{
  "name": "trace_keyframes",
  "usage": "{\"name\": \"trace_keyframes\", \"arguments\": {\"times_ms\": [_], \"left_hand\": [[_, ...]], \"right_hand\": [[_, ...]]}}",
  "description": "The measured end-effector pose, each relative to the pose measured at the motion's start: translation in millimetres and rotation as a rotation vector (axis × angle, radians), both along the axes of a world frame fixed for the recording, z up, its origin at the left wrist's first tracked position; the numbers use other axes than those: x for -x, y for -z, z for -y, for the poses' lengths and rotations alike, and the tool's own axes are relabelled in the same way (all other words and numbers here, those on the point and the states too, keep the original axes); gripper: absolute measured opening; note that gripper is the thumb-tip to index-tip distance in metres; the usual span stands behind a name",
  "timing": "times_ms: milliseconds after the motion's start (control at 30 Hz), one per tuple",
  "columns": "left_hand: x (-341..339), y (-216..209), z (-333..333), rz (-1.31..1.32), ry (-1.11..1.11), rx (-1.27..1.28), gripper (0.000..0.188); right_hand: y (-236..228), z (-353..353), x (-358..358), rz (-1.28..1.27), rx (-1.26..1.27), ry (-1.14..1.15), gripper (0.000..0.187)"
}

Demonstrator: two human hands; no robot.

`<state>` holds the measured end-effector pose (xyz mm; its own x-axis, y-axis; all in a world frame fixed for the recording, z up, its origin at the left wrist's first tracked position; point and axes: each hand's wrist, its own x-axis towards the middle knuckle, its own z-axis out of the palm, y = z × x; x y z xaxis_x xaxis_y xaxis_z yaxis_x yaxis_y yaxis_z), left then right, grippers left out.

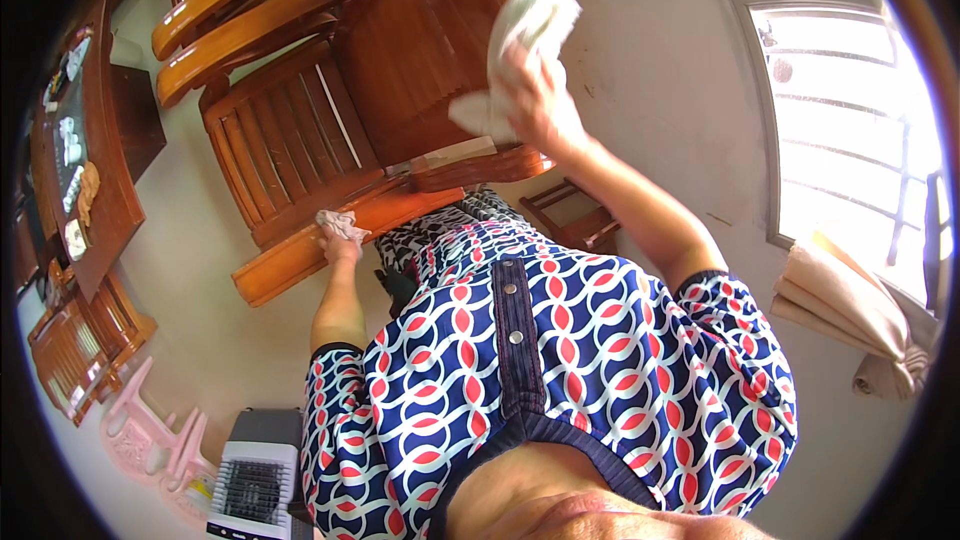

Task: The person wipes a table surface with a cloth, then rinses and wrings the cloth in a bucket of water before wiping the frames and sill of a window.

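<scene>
Raised at the right side of the wooden chair's tall back, my right hand is closed round a white cloth. The cloth bunches above the fingers, and a loose end hangs to their left; it is a little blurred. Lower down, my left hand grips a crumpled pale pinkish-grey cloth at the flat orange-brown armrest. Between the hands is the slatted seat of the wooden chair, which has a glossy reddish-brown finish. A second armrest lies below my right forearm.
More wooden armrests stand at the far left. A dark wooden table bears small items. Pink plastic stools and a grey-white appliance are at lower left. A barred window and beige curtain are on the right.
</scene>
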<state>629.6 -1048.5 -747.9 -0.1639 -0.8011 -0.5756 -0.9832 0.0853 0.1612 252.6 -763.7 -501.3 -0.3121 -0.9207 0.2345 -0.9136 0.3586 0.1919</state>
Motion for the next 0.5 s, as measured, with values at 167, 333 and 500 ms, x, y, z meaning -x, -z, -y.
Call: {"name": "trace_keyframes", "arguments": {"times_ms": [167, 333, 500], "left_hand": [[-12, 6, 4, 0.143, 0.032, 0.053, 0.103], [18, 46, 0, -0.187, 0.111, -0.127, 0.110], [-50, 108, 58, -0.425, 0.029, -0.071, 0.103]], "right_hand": [[8, -34, -69, 0.839, 0.202, 0.160, 0.046], [58, -5, -47, 0.289, -0.240, -0.269, 0.023], [-18, 19, -60, 0.820, 0.152, -0.206, 0.023]]}}
